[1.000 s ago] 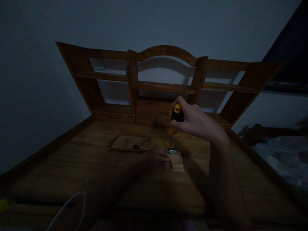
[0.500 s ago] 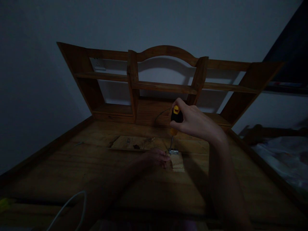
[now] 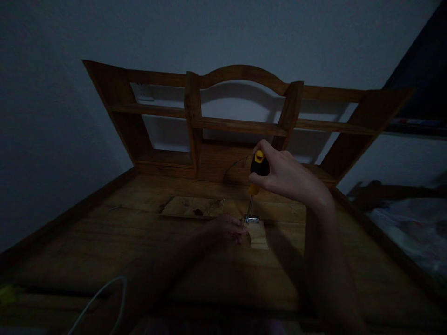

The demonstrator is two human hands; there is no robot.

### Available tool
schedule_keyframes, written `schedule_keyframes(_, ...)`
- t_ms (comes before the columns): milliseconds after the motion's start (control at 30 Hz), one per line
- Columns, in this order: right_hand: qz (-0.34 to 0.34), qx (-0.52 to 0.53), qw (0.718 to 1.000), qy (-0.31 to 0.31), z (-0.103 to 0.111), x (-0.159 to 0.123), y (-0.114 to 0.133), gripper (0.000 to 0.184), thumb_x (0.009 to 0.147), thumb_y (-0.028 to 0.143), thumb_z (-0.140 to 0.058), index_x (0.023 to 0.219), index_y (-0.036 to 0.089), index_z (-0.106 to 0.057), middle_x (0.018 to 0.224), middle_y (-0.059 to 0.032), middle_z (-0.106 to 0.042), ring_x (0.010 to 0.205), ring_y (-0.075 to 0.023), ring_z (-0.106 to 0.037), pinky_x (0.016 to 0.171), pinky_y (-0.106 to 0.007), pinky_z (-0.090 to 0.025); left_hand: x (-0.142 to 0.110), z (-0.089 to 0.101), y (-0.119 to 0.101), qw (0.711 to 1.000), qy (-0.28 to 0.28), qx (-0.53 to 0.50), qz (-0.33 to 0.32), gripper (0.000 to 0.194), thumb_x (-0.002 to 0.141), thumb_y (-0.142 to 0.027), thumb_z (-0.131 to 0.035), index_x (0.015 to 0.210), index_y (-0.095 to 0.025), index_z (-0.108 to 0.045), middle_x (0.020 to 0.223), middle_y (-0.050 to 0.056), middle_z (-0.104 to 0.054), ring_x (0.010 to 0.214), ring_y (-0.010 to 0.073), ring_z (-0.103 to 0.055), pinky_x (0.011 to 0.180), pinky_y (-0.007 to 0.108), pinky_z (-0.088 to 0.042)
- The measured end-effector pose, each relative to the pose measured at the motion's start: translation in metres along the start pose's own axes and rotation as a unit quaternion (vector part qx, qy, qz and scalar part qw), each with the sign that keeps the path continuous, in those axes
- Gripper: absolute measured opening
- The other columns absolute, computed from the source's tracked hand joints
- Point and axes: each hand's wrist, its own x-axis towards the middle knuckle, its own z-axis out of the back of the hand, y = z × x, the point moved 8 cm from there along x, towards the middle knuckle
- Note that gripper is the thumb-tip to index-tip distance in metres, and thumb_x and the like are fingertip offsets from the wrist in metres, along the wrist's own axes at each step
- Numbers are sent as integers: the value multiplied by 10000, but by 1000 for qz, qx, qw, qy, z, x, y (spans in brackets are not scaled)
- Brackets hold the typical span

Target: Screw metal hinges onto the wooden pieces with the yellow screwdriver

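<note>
My right hand [image 3: 284,171] is wrapped round the yellow-and-black handle of a screwdriver [image 3: 254,188], held nearly upright with a slight tilt. Its metal shaft runs down to a small shiny metal hinge [image 3: 253,220], and the tip meets the hinge's left end. Under the hinge lies a small pale wood block [image 3: 258,236] on the desk [image 3: 209,274]. From the left, my left hand [image 3: 226,228] grips the block's left side with bent fingers, close to the screwdriver tip. Dim light partly hides those fingers.
A longer wood offcut [image 3: 190,207] with a dark knot lies behind my left hand. Wooden shelving [image 3: 237,124] stands along the desk's back. A white cable [image 3: 122,288] loops at the front left, near a yellow object [image 3: 7,294]. Plastic bags [image 3: 405,228] lie beyond the right edge.
My right hand and the screwdriver handle have shifted slightly right and up, tilting the screwdriver a little more. Its tip stays at the hinge. My left hand is nearly unchanged.
</note>
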Motion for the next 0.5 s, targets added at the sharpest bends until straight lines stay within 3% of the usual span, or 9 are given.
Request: schedule_keyframes(500,0,17,1000,17,-6,1,0,262,783,314,-599,981,211,-462,727,6,-586,643,-172,-558,569,-273,-333,-2,0,-1,1000,-10,9,7,394,630,-447,-870,725,-122,-668,621,13,-637,557,116,-584,597,254,-422)
